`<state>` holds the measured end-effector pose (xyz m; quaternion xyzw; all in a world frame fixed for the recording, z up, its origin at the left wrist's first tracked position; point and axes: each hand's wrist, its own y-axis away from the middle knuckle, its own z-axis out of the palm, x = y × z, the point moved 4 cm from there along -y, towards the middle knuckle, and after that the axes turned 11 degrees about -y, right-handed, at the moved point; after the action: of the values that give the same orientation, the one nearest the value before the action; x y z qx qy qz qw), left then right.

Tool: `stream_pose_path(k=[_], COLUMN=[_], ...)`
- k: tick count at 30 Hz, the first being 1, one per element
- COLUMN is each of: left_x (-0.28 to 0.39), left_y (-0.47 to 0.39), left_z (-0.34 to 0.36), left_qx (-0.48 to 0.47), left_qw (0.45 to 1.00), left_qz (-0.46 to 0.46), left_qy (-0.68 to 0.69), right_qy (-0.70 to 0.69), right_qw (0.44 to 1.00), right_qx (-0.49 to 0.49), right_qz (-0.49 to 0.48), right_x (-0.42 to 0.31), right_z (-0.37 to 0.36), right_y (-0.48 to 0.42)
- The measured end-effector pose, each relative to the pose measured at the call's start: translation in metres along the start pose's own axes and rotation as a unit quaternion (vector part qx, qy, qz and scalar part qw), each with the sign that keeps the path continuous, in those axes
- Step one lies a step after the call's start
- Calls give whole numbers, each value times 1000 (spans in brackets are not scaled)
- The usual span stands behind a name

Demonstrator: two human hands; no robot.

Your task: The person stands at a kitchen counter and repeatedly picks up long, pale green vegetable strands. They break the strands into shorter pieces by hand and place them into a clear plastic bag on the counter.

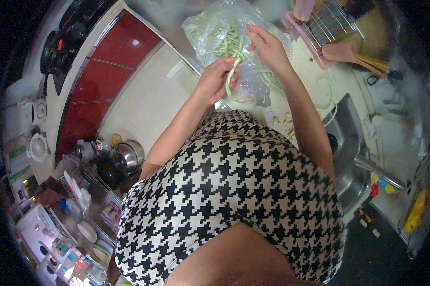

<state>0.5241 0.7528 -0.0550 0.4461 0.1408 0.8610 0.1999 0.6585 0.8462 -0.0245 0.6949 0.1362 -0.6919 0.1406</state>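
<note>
My left hand [218, 79] is shut on a pale green long bean [232, 77], whose lower end hangs down past the fingers. Just above it, a clear plastic bag [204, 46] holds a heap of long beans [227, 39]. My right hand [266, 46] is over the bag's right side, its fingers apart from the thumb, and I see nothing held between them. Whether those fingertips touch the plastic is unclear. More green beans [271, 80] lie under my right forearm, partly hidden by the bag and the arm.
To the right, a steel sink [349, 178] with a faucet [379, 173] is set into the pale counter [308, 71]. A pink utensil rack [308, 43] holding chopsticks [370, 64] stands at the upper right. One long bean [332, 107] trails near the sink. Red cabinets [93, 82] line the left.
</note>
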Motion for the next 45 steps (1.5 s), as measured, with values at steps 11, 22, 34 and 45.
stream_pose_path(k=[11,22,34,45], left_x=[-2,6,0,-7], left_y=[-6,-16,-27,-35], left_z=[23,36,4,-31], left_qx=[-50,-23,-49,76], left_qw=[964,905,994,995], left_qz=[76,110,46,32], left_qy=[-250,-410,-82,-56], right_qy=[27,545,-35,-221], right_qw=[997,795,997,959], right_qx=[70,10,61,169], right_qz=[-6,-265,-32,-55], right_x=[-3,-43,32,4], right_z=[-36,7,10,-3], right_y=[63,79,31,-19])
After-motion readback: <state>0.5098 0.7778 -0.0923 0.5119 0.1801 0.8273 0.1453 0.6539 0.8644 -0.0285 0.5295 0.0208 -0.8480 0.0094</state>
